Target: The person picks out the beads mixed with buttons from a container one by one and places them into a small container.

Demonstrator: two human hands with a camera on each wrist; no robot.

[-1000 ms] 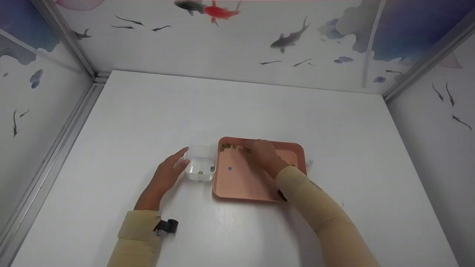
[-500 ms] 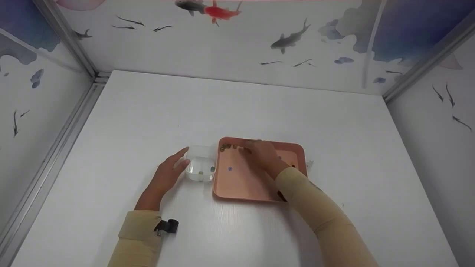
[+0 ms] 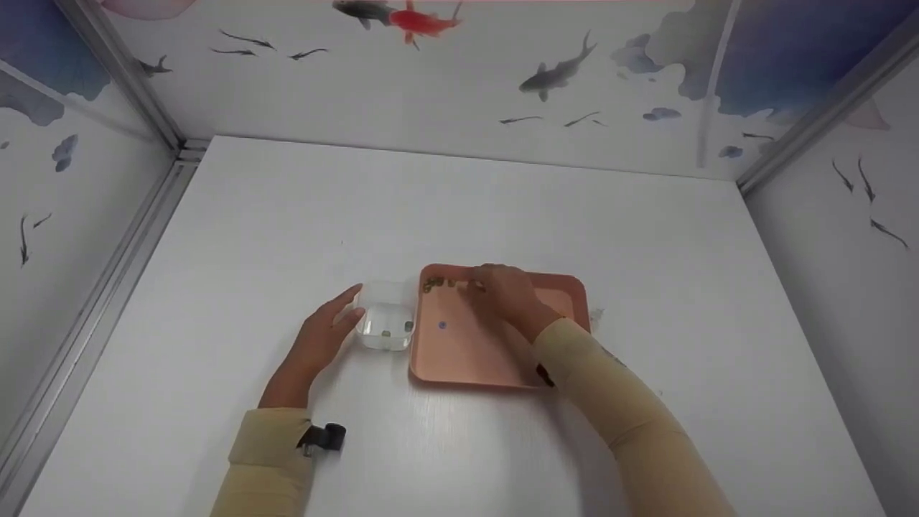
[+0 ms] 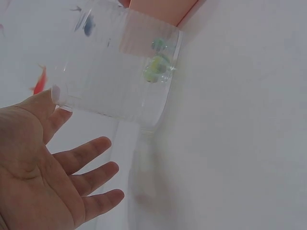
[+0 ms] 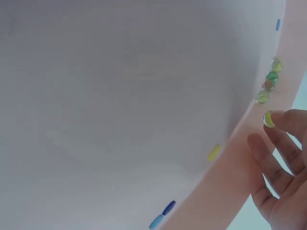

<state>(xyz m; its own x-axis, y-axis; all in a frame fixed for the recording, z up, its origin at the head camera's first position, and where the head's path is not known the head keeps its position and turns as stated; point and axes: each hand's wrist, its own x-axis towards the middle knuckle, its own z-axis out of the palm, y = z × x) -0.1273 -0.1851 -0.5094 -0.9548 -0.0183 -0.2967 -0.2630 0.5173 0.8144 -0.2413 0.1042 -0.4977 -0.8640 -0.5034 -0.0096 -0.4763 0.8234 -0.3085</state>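
My left hand [image 3: 321, 341] is beside a clear plastic box [image 3: 386, 316]. Its thumb and forefinger touch the box's left side, while the other fingers stretch loosely apart in the left wrist view. Green and yellowish marbles [image 4: 157, 67] lie in the box. Over the far part of an orange tray [image 3: 459, 362] is my right hand [image 3: 508, 291]. In the right wrist view its thumb and finger pinch a clear marble with yellow inside [image 5: 269, 119], close to the tray's rim. Several more marbles [image 5: 268, 84] sit in a row along the tray's wall; in the head view they cluster at its far left corner.
A small blue bead [image 3: 442, 325] lies on the tray floor. Flat yellow [image 5: 214, 152] and dark blue pieces [image 5: 169, 208] lie near its edge. A small clear object [image 3: 597, 314] sits right of the tray. Printed walls enclose the white table [image 3: 459, 201].
My right hand has risen slightly at the tray's far side, and it now covers small pieces seen before on the tray's right. The left hand and box hold still.
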